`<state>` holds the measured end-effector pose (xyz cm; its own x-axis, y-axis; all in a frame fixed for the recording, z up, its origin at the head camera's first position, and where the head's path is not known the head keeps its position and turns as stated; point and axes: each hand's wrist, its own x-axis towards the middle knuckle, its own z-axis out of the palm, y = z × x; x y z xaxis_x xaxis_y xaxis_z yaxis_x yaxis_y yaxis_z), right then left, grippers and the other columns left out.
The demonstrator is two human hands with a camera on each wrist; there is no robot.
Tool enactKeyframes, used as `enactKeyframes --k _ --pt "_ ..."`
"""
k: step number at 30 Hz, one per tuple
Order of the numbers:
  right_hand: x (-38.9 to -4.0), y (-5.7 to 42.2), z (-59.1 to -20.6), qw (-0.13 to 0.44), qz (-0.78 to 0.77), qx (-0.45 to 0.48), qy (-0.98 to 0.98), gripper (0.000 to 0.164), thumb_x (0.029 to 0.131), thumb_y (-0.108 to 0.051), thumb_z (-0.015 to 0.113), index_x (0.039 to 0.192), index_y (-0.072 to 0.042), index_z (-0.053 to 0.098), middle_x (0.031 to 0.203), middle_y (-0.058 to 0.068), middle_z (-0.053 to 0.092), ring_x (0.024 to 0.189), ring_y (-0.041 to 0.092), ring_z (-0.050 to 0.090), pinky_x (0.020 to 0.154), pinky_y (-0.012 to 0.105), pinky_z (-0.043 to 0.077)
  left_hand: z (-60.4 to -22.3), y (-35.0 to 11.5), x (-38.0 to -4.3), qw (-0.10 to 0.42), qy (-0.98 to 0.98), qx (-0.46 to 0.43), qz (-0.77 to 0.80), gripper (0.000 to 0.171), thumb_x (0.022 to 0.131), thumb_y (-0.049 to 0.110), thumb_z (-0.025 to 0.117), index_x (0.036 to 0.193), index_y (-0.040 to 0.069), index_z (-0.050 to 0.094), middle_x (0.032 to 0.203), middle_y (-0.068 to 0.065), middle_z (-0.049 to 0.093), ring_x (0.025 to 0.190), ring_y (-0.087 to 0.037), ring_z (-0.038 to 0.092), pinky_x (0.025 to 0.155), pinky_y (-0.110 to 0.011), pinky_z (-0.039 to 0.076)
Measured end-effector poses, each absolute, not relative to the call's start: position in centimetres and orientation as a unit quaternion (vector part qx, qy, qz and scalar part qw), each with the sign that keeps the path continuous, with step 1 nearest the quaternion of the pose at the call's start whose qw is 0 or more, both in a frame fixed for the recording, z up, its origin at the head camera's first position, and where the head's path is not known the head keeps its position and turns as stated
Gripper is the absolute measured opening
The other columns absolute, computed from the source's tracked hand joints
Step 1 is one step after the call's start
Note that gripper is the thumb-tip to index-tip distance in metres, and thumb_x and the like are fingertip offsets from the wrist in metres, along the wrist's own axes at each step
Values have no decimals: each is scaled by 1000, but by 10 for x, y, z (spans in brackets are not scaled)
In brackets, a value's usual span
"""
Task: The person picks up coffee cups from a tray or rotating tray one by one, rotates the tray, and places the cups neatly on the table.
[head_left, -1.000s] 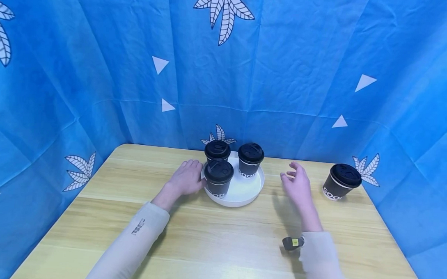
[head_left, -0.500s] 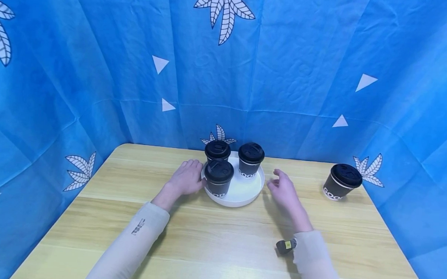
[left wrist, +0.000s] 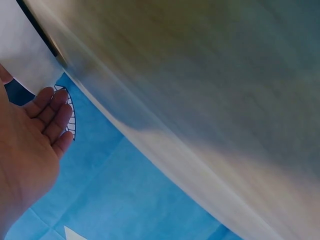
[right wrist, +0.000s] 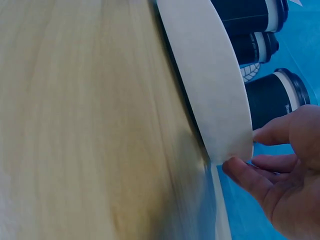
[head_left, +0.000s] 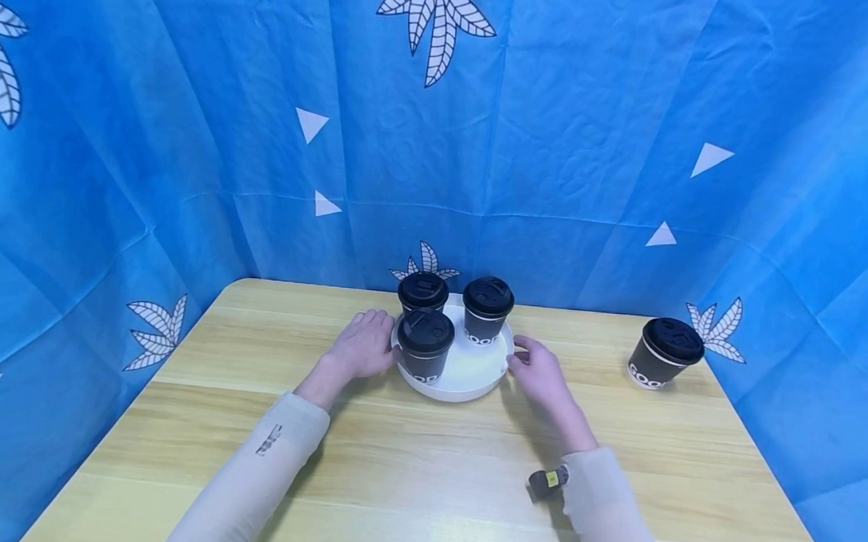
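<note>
A round white tray (head_left: 476,376) sits on the wooden table, with three dark lidded paper coffee cups standing in it: a front cup (head_left: 424,358), a back left cup (head_left: 423,290) partly hidden behind it, and a right cup (head_left: 486,311). At the tray's left side my left hand (head_left: 362,344) grips the rim, thumb over the edge and fingers along the outer wall. My right hand (head_left: 540,372) pinches the right rim between thumb and fingers; in the right wrist view, the thumb (right wrist: 272,132) lies at the rim's top edge and a fingertip (right wrist: 234,167) touches the outer wall.
Another lidded coffee cup (head_left: 662,355) stands apart near the right end of the wooden table (head_left: 427,470). A blue curtain (head_left: 553,147) with leaf and triangle prints hangs behind and along both sides. A small dark device (head_left: 545,482) sits at the right cuff.
My right hand has moved left across the table, from open space beside the tray to its right rim, and now pinches it. The left hand, tray and cups have stayed put.
</note>
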<state>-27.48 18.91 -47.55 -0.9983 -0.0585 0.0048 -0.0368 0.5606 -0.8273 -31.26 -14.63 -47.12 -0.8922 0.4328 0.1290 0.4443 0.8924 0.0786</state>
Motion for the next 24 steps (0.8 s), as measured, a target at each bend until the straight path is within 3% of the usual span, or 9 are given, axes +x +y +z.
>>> enactKeyframes --k 11,16,24 --pt "-274 185 -473 11 -452 -27 892 55 101 -7 57 150 11 42 142 32 56 126 43 62 105 50 52 -459 -149 -309 -15 -969 -170 -181 35 99 31 61 118 2 60 113 -11 61 108 -31 54 105 -51 42" --pt "-271 186 -470 22 -444 -33 895 59 99 -8 59 151 13 40 141 34 56 125 43 62 106 51 51 -448 -150 -306 -13 -959 -129 -254 44 99 27 60 130 -4 58 124 -18 62 117 -36 56 106 -54 42" --pt "-269 186 -467 36 -431 -36 901 61 98 -10 63 150 13 41 141 33 56 124 44 63 106 52 50 -447 -148 -298 -22 -921 -76 -381 46 98 13 60 136 -11 51 130 -26 60 122 -40 58 108 -52 47"
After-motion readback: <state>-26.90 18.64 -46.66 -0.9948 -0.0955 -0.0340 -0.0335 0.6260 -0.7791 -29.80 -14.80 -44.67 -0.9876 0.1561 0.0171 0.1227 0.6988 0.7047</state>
